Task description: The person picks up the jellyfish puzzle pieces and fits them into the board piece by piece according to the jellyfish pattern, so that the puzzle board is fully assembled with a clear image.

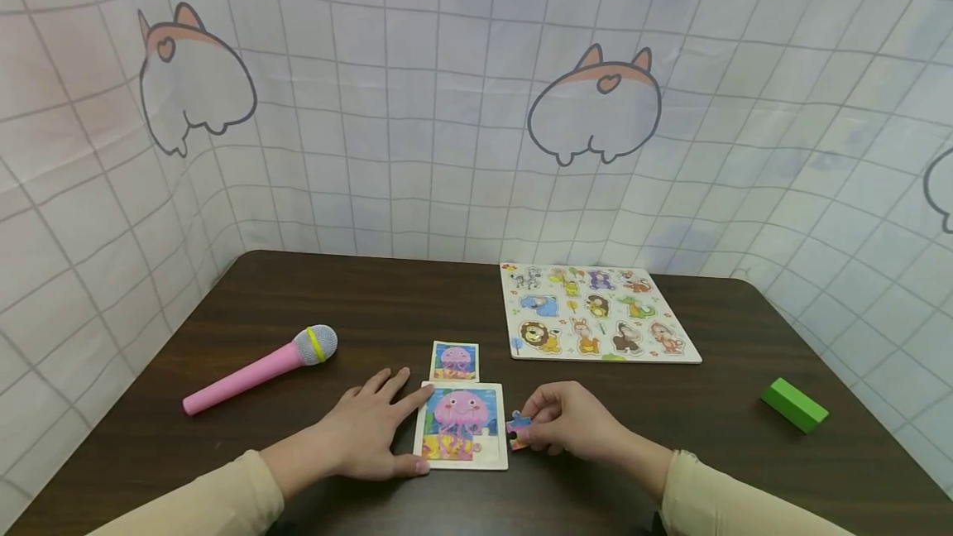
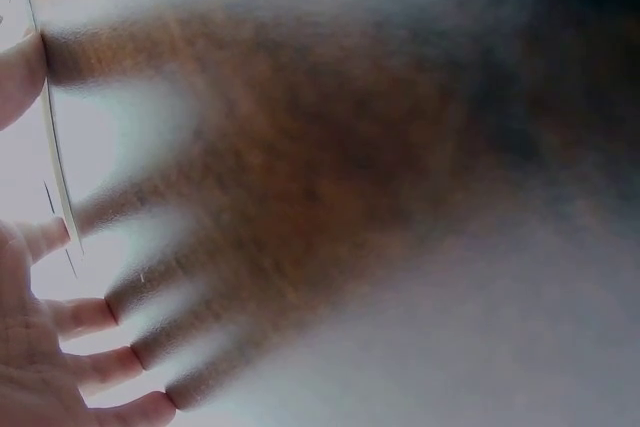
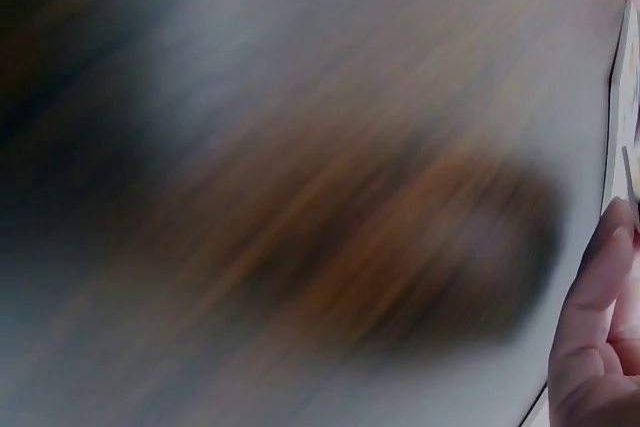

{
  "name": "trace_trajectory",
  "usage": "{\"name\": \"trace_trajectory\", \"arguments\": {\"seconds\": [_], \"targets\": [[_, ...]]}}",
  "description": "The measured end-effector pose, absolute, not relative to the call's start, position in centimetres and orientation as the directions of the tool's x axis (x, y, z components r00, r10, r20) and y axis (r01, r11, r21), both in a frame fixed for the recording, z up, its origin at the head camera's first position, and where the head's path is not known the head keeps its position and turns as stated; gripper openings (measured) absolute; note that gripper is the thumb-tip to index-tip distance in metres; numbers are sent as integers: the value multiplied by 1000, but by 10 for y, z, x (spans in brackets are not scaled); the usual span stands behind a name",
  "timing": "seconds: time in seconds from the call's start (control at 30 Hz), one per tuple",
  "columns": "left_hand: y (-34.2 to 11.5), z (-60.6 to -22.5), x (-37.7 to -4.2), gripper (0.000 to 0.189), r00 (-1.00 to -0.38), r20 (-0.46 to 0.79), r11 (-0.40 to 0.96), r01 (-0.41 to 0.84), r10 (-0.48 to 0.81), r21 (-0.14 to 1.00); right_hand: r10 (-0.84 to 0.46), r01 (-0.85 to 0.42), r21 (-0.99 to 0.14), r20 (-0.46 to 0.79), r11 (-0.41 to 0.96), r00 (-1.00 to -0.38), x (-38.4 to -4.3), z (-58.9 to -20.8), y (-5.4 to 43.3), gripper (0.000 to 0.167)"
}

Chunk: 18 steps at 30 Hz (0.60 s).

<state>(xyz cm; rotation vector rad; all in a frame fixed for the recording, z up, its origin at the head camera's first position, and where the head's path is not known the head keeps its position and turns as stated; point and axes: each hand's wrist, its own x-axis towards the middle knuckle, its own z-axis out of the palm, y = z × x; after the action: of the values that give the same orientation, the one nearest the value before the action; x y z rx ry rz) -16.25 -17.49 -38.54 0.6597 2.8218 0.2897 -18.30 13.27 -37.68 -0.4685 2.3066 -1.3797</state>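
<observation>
In the head view, a jellyfish jigsaw puzzle [image 1: 460, 412] in a white frame lies on the dark table, with a bare gap at its lower right. My left hand [image 1: 366, 430] lies spread at its left side, index finger and thumb touching the frame. Just right of the frame, my right hand [image 1: 573, 420] pinches a jigsaw piece [image 1: 517, 420] coloured blue, pink and orange. A small jellyfish picture card [image 1: 455, 361] adjoins the frame's far edge. The left wrist view catches the left hand's fingers [image 2: 85, 317] at the edge; the right wrist view catches the right hand [image 3: 598, 317] pinching the piece's thin edge.
A pink toy microphone [image 1: 256, 372] lies to the left. Farther back on the right is a white animal puzzle board [image 1: 596, 313]. A green block [image 1: 793, 404] sits near the table's right side. White grid-patterned cloth [image 1: 447, 106] hangs behind the table [image 1: 357, 288].
</observation>
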Motion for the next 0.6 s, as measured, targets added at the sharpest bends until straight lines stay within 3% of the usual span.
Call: {"name": "trace_trajectory", "arguments": {"seconds": [0.2, 0.6], "targets": [[-174, -384, -161, 94, -875, -151, 875, 417, 460, 246, -493, -32, -901, -206, 432, -846, -180, -378, 114, 16], [-175, -384, -161, 94, -875, -156, 876, 417, 459, 241, -429, 13, -859, -269, 511, -862, -178, -376, 92, 14]]}}
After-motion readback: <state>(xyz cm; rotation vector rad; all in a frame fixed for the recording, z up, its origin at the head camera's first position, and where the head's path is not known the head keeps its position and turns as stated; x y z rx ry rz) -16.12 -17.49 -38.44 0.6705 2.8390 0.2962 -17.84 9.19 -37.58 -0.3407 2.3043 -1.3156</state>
